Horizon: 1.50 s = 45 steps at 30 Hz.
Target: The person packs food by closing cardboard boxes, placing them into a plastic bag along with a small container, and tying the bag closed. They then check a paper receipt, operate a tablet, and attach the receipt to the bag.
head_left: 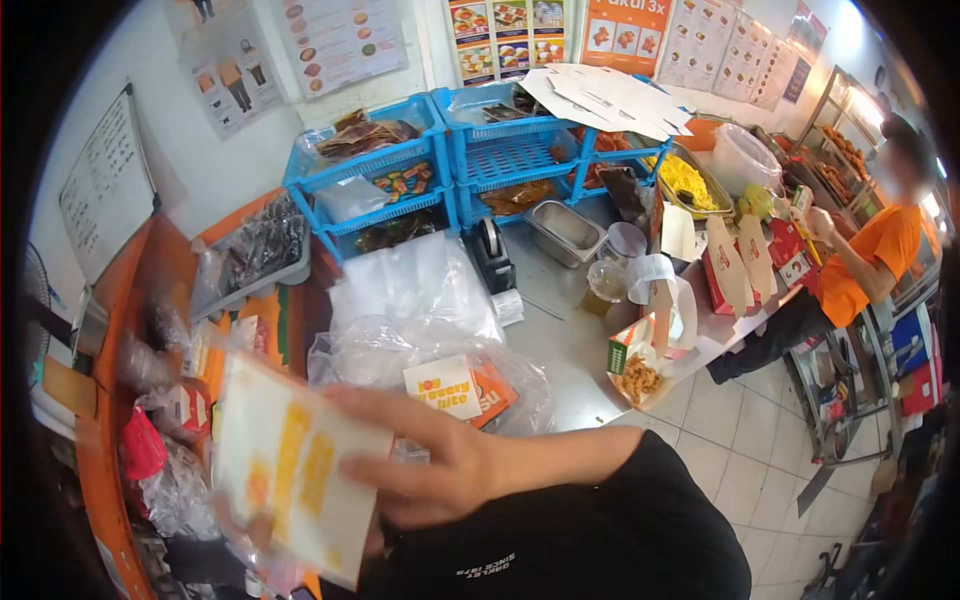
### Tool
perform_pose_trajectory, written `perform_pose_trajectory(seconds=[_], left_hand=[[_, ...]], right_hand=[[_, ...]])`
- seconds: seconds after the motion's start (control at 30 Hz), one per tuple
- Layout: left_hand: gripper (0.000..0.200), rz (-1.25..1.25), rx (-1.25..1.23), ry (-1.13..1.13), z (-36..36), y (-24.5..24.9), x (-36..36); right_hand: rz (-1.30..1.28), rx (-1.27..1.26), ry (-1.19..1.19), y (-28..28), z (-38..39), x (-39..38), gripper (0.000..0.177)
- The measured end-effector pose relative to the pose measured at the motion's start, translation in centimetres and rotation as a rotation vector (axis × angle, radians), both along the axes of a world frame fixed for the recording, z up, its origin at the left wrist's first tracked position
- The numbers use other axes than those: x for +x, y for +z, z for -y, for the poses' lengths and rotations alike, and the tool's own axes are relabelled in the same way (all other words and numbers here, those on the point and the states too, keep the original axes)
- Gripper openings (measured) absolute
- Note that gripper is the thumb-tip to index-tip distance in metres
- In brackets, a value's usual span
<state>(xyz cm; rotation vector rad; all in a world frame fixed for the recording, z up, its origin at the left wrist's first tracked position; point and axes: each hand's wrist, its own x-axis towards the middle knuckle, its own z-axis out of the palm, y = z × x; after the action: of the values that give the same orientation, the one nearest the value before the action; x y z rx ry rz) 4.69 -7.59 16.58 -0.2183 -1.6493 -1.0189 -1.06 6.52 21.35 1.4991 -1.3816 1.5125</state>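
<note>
A flat white piece of printed card (300, 465) with yellow lettering is tilted up at the lower left, blurred by motion. My right hand (435, 460) is closed on its right side, with fingers spread over its face. At its lower left edge my left hand (250, 530) grips it; most of that hand is hidden behind the card or smeared. Beyond my right hand, a smaller white card with yellow lettering (440, 388) and an orange printed piece (492, 390) lie on a clear plastic bag (520, 370).
Blue stacked baskets (370, 165) stand against the wall with packets in them. On the metal counter (545, 315) are a tape dispenser (490, 255), a steel pan (565, 232) and an opened box of fried food (640, 370). A person in orange (868, 265) works at the right.
</note>
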Motion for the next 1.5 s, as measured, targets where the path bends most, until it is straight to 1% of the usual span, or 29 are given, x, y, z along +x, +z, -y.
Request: perform_pose_trajectory(seconds=[0.03, 0.07, 0.13, 0.2, 0.23, 0.3, 0.33, 0.37, 0.43, 0.47, 0.53, 0.57, 0.63, 0.67, 0.73, 0.77, 0.83, 0.87, 0.9, 0.93, 0.97, 1.03, 1.07, 1.1, 1.17, 1.3, 1.4, 1.47, 1.5], left_hand=[[0.069, -0.004, 0.000, -0.006, 0.1, 0.1, 0.2], [0.069, -0.001, -0.002, -0.006, 0.1, 0.1, 0.4], [0.069, 0.001, -0.024, -0.009, 0.0, -0.3, 0.2], [0.068, 0.009, -0.039, -0.001, -0.3, -1.0, -0.1], [0.068, 0.018, -0.044, 0.006, -0.5, -1.2, -0.4], [0.068, 0.013, -0.033, 0.006, -0.4, -0.8, -0.3], [0.068, 0.012, -0.023, -0.004, -0.2, -0.5, -0.2], [0.068, 0.000, -0.012, -0.020, -0.2, -0.1, -0.2], [0.068, -0.003, -0.028, -0.045, -0.1, 0.2, 0.0], [0.068, -0.005, -0.052, -0.057, 0.0, 0.1, 0.2], [0.068, -0.020, -0.119, -0.070, 0.2, -0.5, 0.4], [0.068, -0.021, -0.147, -0.072, 0.0, -1.1, 0.1], [0.068, 0.014, -0.208, -0.009, -0.5, -2.2, -0.7], [0.068, 0.065, -0.259, 0.113, -0.6, -2.7, -0.5], [0.068, 0.058, -0.277, 0.162, -0.8, -3.2, -0.8], [0.068, 0.046, -0.296, 0.197, -0.8, -3.4, -1.0], [0.073, 0.112, -0.150, 0.188, -1.4, -3.5, -1.3], [0.069, 0.125, -0.170, 0.199, -1.5, -3.6, -1.4], [0.065, 0.136, -0.150, 0.170, -1.6, -3.4, -1.4], [0.067, 0.102, -0.123, 0.152, -1.6, -3.5, -1.7], [0.069, 0.069, -0.092, 0.125, -1.7, -3.6, -2.0], [0.070, 0.094, -0.118, 0.173, -1.9, -3.5, -1.8], [0.070, 0.093, -0.124, 0.201, -2.1, -3.5, -1.8], [0.070, 0.090, -0.132, 0.225, -2.3, -3.4, -1.9], [0.070, 0.097, -0.167, 0.271, -2.6, -3.2, -1.8], [0.072, 0.124, -0.107, 0.247, -2.7, -4.1, -1.8], [0.074, 0.157, -0.065, 0.242, -2.6, -4.5, -1.7], [0.073, 0.182, -0.059, 0.258, -2.5, -4.6, -1.5], [0.069, 0.191, 0.001, 0.222, -2.3, -4.6, -1.5]], right_hand=[[-0.114, -0.062, 0.045, 1.0, -0.1, 0.1, 0.052], [-0.106, -0.057, 0.043, 0.2, -0.3, 0.3, 0.052], [0.000, 0.022, 0.023, -3.2, -0.6, 0.1, 0.053], [0.355, 0.157, -0.110, -8.4, -1.0, 0.8, 0.055], [0.364, 0.159, -0.099, -8.4, -0.8, 1.1, 0.055], [0.302, 0.102, -0.162, -7.1, -0.8, 1.1, 0.056], [0.217, 0.024, -0.154, -5.7, -0.6, 0.9, 0.056], [0.213, 0.033, -0.168, -3.6, -0.7, 0.8, 0.056], [-0.197, -0.115, 0.035, -1.0, -1.0, 1.0, 0.055], [-0.197, -0.114, 0.035, -1.6, -1.1, 1.1, 0.055], [0.060, -0.053, 0.047, -4.3, -0.9, 0.8, 0.059], [0.050, -0.056, 0.047, -5.9, -0.9, 0.4, 0.059], [0.313, 0.156, -0.139, -8.5, -1.4, 0.1, 0.060], [0.316, 0.157, -0.127, -8.5, -1.6, 0.1, 0.060], [0.347, 0.187, -0.173, -8.1, -1.9, -0.1, 0.062], [0.354, 0.182, -0.133, -7.8, -1.8, -0.3, 0.062], [0.329, 0.206, -0.256, -7.3, -1.5, -0.8, 0.063], [0.327, 0.198, -0.207, -7.3, -1.2, -0.9, 0.063], [0.394, 0.203, -0.215, -7.3, -1.1, -1.0, 0.062], [0.460, 0.214, -0.230, -7.3, -0.9, -1.2, 0.061], [0.456, 0.216, -0.202, -7.1, -0.7, -1.4, 0.061], [0.453, 0.269, -0.292, -6.4, -0.7, -1.6, 0.058], [0.401, 0.308, -0.350, -5.9, -0.8, -1.6, 0.056], [0.400, 0.310, -0.346, -6.1, -0.7, -1.7, 0.056], [0.363, 0.309, -0.424, -6.7, -0.3, -1.9, 0.055], [0.385, 0.371, -0.441, -6.8, -0.3, -1.9, 0.053], [0.458, 0.417, -0.427, -6.3, 0.0, -1.7, 0.051], [0.645, 0.356, -0.351, -6.5, 0.3, -1.6, 0.048], [0.644, 0.356, -0.350, -6.8, 0.3, -1.7, 0.048]])
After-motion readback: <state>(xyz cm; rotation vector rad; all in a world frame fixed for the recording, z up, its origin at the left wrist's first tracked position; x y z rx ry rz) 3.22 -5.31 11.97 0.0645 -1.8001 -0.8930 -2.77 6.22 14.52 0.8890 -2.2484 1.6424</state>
